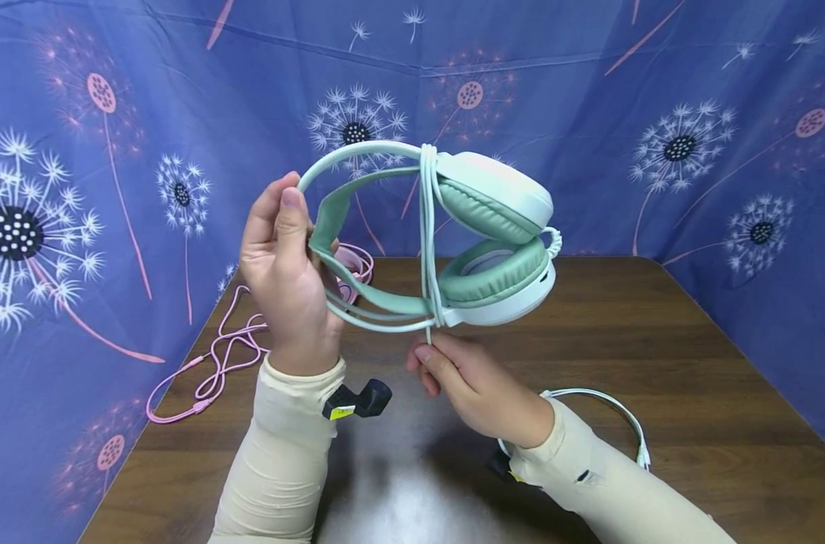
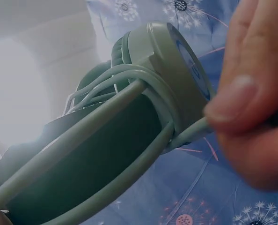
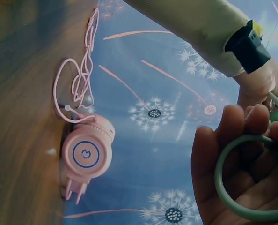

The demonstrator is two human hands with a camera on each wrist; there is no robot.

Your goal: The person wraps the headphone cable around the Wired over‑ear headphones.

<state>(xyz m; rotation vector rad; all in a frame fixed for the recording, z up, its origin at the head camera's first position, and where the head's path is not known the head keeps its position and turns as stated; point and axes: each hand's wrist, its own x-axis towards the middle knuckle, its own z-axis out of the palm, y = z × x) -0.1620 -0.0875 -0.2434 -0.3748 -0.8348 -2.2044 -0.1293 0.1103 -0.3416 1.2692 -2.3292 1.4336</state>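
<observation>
Mint-green and white headphones [image 1: 497, 189] are held in the air, lying sideways with the ear cups to the right. My left hand [image 1: 290, 272] grips the headband at its left end. Several turns of the thin pale cable [image 1: 427, 227] wrap across both arms of the headband beside the ear cups. Just below these turns, my right hand [image 1: 483, 389] pinches the cable between thumb and fingers. In the left wrist view, the cable runs taut from the wrap to the right fingertips [image 2: 232, 101]. A loop of cable [image 3: 219, 173] crosses the right palm in the right wrist view.
A pink headset [image 3: 87, 152] lies on the wooden table [image 1: 691, 355] at the back left, partly behind the left hand. Its pink cable [image 1: 215, 378] is spread along the left side. The pale cable's plug end [image 1: 642, 453] rests near the right forearm. Blue dandelion-print cloth [image 1: 555, 68] surrounds the table.
</observation>
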